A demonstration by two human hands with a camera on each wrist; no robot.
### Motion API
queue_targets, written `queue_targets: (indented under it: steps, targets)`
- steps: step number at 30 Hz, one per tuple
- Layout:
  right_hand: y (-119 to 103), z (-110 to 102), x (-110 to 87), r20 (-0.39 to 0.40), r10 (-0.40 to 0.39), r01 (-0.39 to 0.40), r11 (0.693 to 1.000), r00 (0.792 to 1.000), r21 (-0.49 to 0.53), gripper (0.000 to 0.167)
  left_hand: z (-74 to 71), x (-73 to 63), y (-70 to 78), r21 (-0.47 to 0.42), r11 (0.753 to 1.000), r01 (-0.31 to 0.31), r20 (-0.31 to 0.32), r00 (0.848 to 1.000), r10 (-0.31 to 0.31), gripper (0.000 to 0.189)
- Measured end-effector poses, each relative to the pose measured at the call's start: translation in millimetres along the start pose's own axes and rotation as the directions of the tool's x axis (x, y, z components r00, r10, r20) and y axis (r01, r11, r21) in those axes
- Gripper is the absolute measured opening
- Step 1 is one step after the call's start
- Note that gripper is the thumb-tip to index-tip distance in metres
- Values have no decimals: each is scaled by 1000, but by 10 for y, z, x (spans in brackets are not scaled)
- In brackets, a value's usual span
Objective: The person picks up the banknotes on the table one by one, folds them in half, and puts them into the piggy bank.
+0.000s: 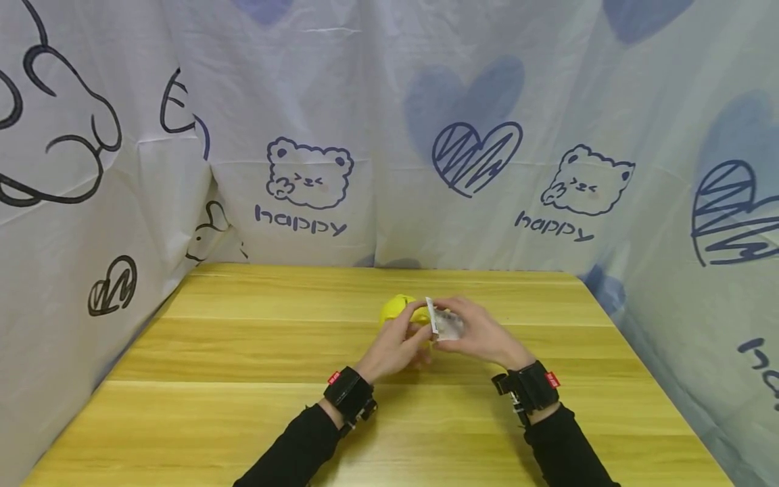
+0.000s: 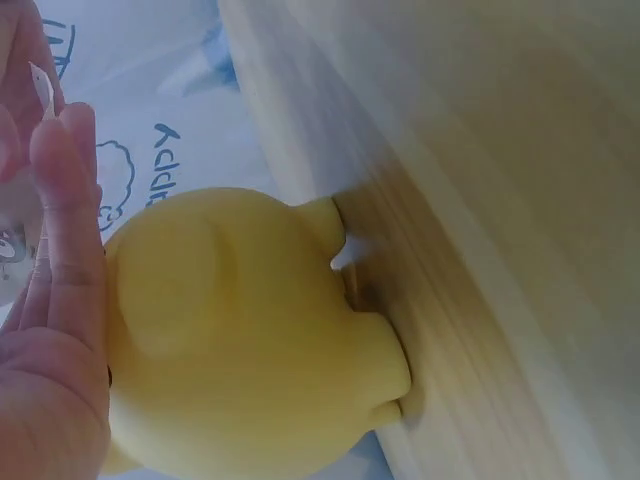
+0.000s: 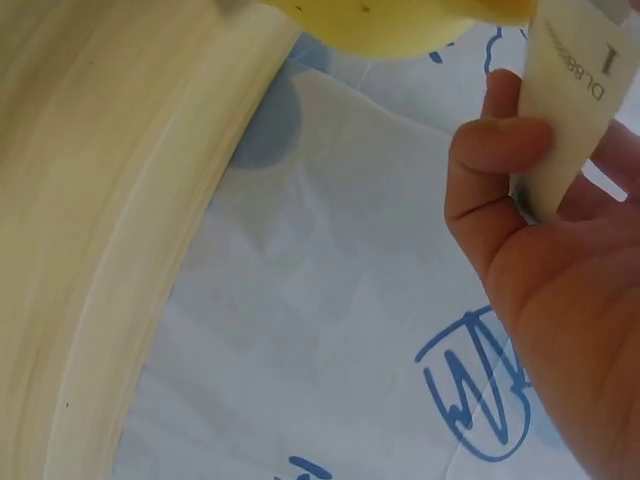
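A rounded yellow pig figure (image 1: 395, 308), which looks like a piggy bank, stands on its short legs on the table; its body (image 2: 240, 330) fills the middle of the left wrist view. In front of it my right hand (image 1: 481, 335) pinches a pale banknote (image 1: 449, 327) between thumb and fingers. The right wrist view shows a printed 1 and part of a serial number on this note (image 3: 572, 90). My left hand (image 1: 392, 348) holds the note's left edge with thumb and fingertips, close beside the pig. The hands partly hide the pig's front.
The wooden table (image 1: 243, 358) reaches back to a white cloth curtain (image 1: 389, 203) printed with hearts, bears and words. More cloth hangs along the left and right sides. Each wrist wears a black strap with a small camera.
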State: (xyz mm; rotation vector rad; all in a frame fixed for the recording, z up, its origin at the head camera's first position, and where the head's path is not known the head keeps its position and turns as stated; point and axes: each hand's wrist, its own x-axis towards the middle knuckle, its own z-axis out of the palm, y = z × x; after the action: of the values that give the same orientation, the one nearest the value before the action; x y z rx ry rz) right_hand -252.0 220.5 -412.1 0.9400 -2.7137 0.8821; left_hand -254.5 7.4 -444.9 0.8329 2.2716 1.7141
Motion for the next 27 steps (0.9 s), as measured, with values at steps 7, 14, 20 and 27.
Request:
queue_targets:
  steps: [7,14,20,27]
  targets:
    - [-72,60,20,-20,-10,10,1000,1000,-28,61,21,-31,106,-53,998,22,24,999,-21,64]
    - [-56,73,25,-26,0,0,1000,1000,18,62,50,8,1,-60,998,9,6,1000,-9,70]
    - [-32,-5,4,-9,126,-123,981,992,151,52,43,6,-11,-23,999,-27,-14,1000,27,71]
    - [1,-30,9,-14,228,-216,940,974,264,40,36,-3,-6,6,999,-38,-48,998,38,69]
